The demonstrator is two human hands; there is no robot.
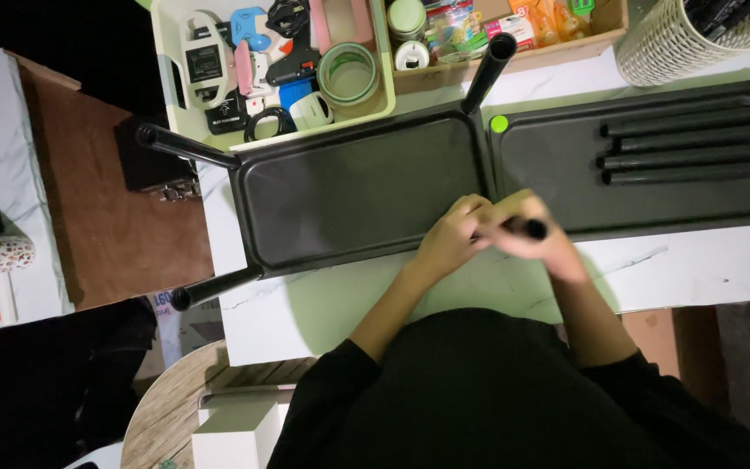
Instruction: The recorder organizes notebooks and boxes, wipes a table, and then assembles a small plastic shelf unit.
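Note:
A black rectangular tray panel lies on the white table with black tube legs sticking out of its corners, one at the top right and two at the left. My left hand and my right hand meet at the panel's near right corner, both wrapped around a black tube leg that points up towards me. A second black tray panel lies to the right with several loose black tubes resting in it and green caps at its corners.
A cream bin of tape rolls, a glue gun and small tools sits at the back left. Beside it stand a cardboard box of packets and a woven basket. A brown table is at the left.

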